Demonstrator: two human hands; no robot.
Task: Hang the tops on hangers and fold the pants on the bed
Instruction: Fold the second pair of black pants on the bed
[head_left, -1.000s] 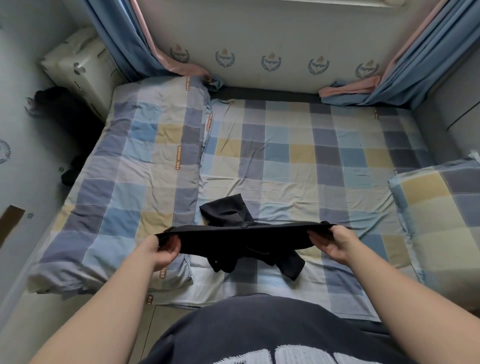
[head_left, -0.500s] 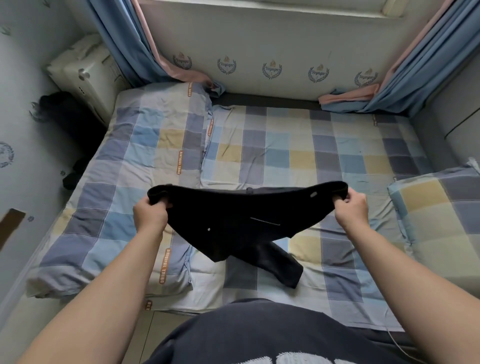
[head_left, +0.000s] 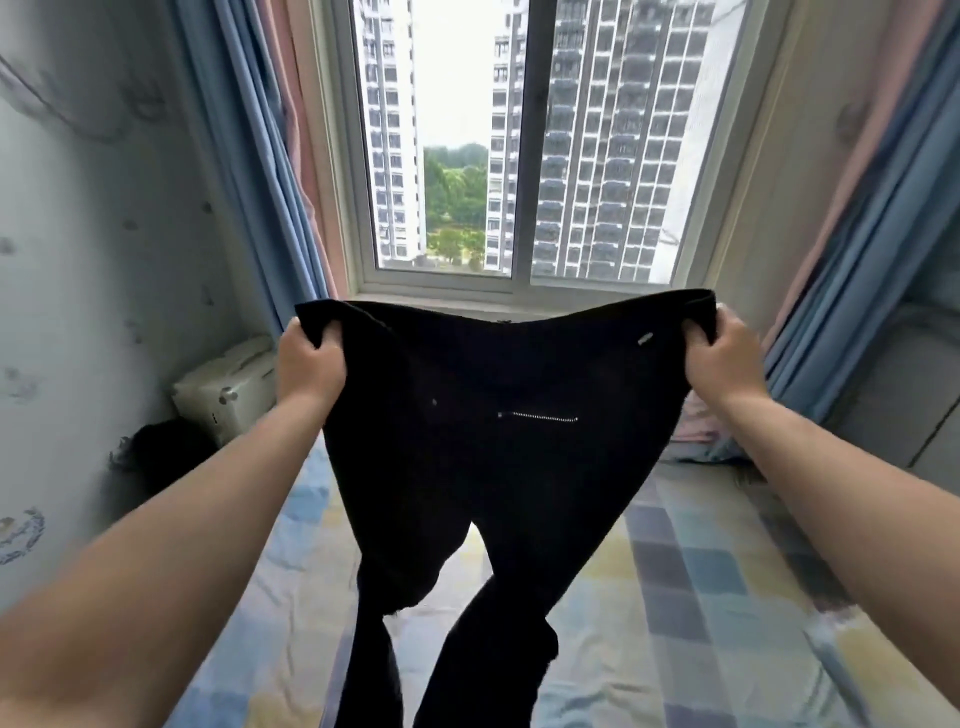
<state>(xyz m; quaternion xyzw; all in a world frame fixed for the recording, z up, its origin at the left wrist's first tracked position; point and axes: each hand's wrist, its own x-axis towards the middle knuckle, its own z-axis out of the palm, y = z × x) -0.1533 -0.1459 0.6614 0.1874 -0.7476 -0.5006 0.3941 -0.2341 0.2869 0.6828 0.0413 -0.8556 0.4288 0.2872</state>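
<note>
While half a second ago the black pants (head_left: 498, 441) sagged low over the near edge of the bed (head_left: 701, 597), with one leg trailing on the checked sheet, they are now lifted high and spread wide in front of the window (head_left: 519, 156). The waistband is stretched between the two hands and dips a little in the middle. The left hand (head_left: 310, 364) has its grip closed round the left corner of the waistband, fingers curled into the cloth. The right hand (head_left: 719, 358) holds the right corner the same way, its grip tight on a bunched fold. Both arms reach further out and up than before.

The pants hang free above the middle of the bed, and a short silver zip (head_left: 537, 417) shows on the side facing the camera. Below the crotch the two legs part and dangle down out of the bottom of the view, so I cannot tell whether their ends touch the sheet.

The view has tilted up as well. Before, only the wall under the sill showed. Now the glass is in sight, with tower blocks (head_left: 597, 156) and green trees (head_left: 454, 197) outside. Blue and pink curtains (head_left: 260, 171) hang at both sides of the window. At the far left corner of the bed stand the white case (head_left: 228, 389) and the dark bundle (head_left: 166, 452), as before.
</note>
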